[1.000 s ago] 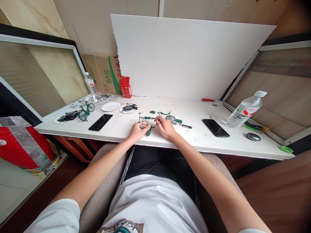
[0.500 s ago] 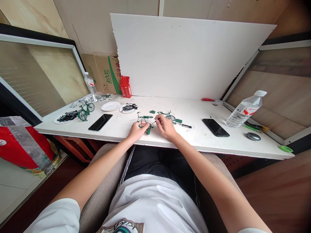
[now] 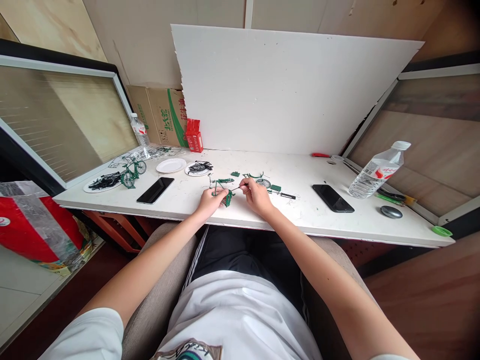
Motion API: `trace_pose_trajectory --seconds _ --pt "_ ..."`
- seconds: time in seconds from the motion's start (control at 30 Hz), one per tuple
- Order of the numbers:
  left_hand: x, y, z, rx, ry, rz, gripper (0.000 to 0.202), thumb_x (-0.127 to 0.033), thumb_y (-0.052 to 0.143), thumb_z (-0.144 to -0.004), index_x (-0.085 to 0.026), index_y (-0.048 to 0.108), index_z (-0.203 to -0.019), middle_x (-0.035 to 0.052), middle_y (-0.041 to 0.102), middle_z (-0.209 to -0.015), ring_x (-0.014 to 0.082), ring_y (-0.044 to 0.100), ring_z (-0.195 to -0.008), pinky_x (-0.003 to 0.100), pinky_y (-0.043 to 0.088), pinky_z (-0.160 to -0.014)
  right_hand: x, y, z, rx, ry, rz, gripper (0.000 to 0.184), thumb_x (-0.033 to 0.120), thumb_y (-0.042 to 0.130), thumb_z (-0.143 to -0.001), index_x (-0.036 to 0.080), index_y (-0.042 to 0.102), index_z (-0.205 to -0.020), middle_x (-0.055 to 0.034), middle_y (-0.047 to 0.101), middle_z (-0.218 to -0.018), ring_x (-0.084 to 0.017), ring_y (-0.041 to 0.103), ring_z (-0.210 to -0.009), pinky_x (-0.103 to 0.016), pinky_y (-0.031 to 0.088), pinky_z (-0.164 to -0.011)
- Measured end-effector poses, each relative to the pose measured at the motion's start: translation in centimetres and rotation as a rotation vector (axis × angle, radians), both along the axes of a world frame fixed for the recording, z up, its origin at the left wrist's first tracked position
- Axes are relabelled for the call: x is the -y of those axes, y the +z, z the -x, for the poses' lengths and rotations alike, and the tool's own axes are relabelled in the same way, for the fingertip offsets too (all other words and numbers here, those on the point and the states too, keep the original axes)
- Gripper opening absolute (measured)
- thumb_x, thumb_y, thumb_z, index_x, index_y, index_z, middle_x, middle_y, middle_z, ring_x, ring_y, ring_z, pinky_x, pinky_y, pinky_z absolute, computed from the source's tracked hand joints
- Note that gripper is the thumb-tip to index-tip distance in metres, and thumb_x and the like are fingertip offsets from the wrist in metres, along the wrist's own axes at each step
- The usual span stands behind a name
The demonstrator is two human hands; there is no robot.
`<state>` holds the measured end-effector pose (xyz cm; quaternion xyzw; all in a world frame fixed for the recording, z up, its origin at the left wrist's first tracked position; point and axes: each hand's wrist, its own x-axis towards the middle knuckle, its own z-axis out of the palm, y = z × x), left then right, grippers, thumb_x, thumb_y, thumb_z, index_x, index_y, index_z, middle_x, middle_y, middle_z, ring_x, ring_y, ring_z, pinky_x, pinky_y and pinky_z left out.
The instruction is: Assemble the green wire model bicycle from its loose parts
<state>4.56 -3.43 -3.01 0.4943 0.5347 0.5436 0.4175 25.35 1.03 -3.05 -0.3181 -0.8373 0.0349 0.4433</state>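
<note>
- Green frame (image 3: 228, 198), small and bike-shaped, is at the near middle of the white desk (image 3: 300, 217), pinched between the thumb and fingers of our left hand (image 3: 210, 202).
- Dark and thin, a rod (image 3: 242, 186) sits between the closed fingertips of our right hand (image 3: 257, 196); it slants toward the frame's right side, and we cannot tell whether its tip touches.
- Just beyond our right hand we see a black wheel (image 3: 264, 183), with a green block (image 3: 276, 188) to its right and a dark strip (image 3: 288, 196) farther right.
- Far of the frame lies a small green piece (image 3: 235, 174).
- To the left we have a phone (image 3: 155, 190), and past it a green bike (image 3: 128, 176) on its wheels, beside a plate (image 3: 87, 188) of black parts (image 3: 105, 182).
- Farther back, left of the middle, a second plate (image 3: 188, 173) carries more black bits (image 3: 201, 166).
- To our right are another phone (image 3: 333, 198) and a tilted-looking bottle (image 3: 380, 172).
</note>
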Motion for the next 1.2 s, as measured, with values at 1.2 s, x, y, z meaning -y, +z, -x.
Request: trace_pose_trajectory --seconds 1.2 --pt "0.1 -0.03 0.08 -0.034 -0.031 -0.009 0.038 -0.049 0.08 -0.079 -0.013 0.076 -0.092 0.0131 0.079 -0.089 0.0207 0.072 -0.074 0.028 0.054 -0.06 0.23 0.26 0.22 0.11 -0.098 0.02 0.026 0.031 0.036 -0.112 0.019 0.06 -0.111 -0.0079 0.077 -0.091 -0.02 0.066 -0.069 -0.027 0.036 -0.064"
